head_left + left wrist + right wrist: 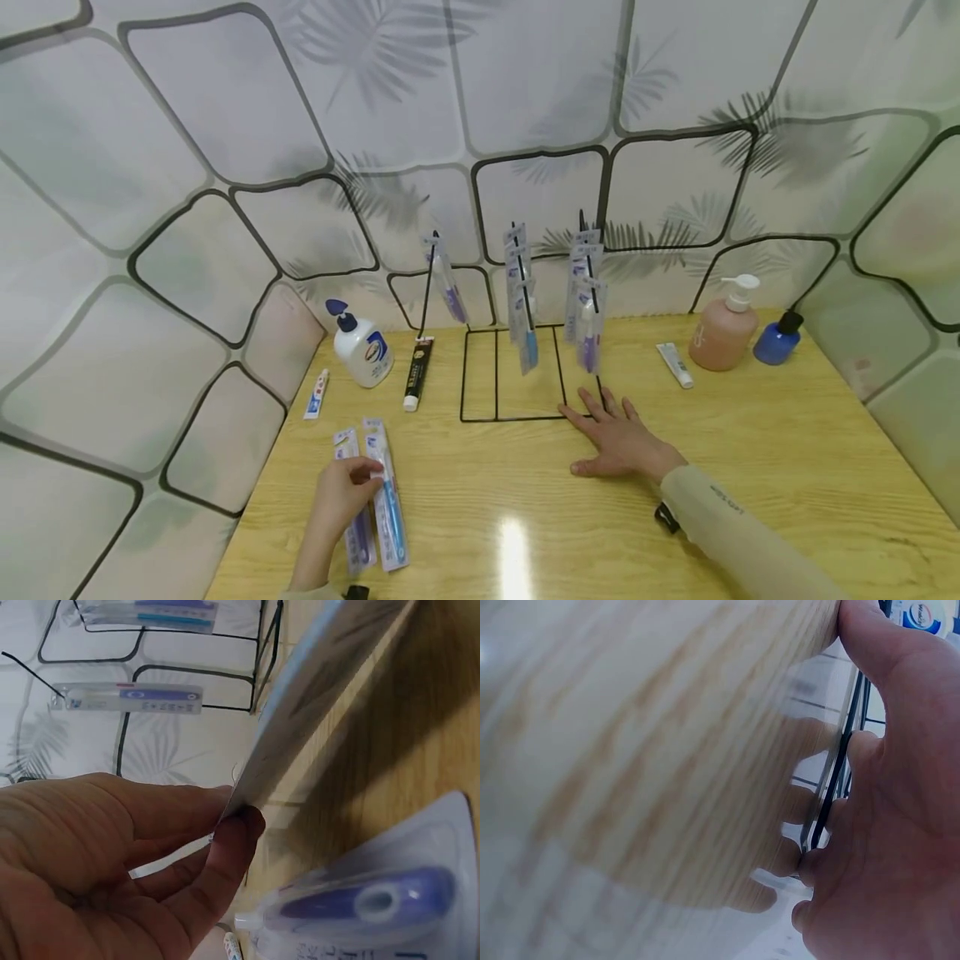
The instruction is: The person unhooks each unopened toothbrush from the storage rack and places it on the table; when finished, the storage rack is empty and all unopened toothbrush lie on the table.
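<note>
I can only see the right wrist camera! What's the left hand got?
Observer: The left hand is pinching a blue toothbrush pack.

Operator: Ooh! What's next to that?

Observer: A purple toothbrush pack, lying on the table.

Operator: And is anything hanging up?

Observer: Yes, more packs hang from the black rack.
</note>
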`<state>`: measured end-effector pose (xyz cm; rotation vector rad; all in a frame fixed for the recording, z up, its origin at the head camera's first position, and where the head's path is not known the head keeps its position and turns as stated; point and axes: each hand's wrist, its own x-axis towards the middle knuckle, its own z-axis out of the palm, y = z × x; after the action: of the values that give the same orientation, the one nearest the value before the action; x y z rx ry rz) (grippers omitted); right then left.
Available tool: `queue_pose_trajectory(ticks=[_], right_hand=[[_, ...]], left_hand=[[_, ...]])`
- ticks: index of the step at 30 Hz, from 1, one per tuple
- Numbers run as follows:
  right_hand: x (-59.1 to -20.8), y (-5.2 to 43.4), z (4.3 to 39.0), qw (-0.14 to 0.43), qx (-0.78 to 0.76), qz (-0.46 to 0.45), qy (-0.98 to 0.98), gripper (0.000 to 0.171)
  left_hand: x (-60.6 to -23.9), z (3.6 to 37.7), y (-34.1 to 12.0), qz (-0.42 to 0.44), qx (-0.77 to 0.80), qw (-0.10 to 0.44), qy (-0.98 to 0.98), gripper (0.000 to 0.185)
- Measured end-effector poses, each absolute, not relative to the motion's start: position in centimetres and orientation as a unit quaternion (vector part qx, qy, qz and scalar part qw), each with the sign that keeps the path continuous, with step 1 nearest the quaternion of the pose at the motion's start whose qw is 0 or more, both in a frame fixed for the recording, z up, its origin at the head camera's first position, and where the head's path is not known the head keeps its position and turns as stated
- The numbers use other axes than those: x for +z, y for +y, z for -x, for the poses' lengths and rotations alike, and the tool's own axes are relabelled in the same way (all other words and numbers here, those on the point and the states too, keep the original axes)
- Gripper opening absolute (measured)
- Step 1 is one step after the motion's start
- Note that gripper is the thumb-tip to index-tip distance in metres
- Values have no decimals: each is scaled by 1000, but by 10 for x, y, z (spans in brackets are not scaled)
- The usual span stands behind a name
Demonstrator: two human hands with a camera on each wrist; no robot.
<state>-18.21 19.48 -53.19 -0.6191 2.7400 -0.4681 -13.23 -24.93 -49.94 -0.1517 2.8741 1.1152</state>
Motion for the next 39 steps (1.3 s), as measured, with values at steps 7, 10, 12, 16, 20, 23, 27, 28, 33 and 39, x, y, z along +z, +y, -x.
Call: queue_pose_trajectory(ticks=[7,10,12,16,20,23,27,28,33,39], right_hand=[[-532,193,182,145,-163,216,952,94],[-531,193,182,143,-162,217,952,94],[-531,194,182,140,-165,217,952,95],[-532,194,182,139,-169,221,951,95],[-532,194,182,141,-170,222,950,95],[-532,194,182,140,-174,223,949,95],[-531,195,182,136,-176,222,949,94],[-531,195,182,135,-175,222,950,94],[-533,195,183,135,-166,223,951,95],[-532,194,183,142,-163,221,951,95]], left_hand=[[-503,129,-251,51,304,22,951,28],[-501,127,-246,67,288,26,955,36],[-500,126,-243,76,278,29,957,39],[-501,124,-237,81,264,27,961,40],[-504,123,-233,82,255,22,963,42],[-501,128,-232,67,244,2,967,38],[-490,154,-227,33,255,-41,966,30],[-486,163,-225,27,264,-47,963,30],[-462,214,-208,4,340,-80,937,33],[-438,272,-175,-53,453,-131,880,35]])
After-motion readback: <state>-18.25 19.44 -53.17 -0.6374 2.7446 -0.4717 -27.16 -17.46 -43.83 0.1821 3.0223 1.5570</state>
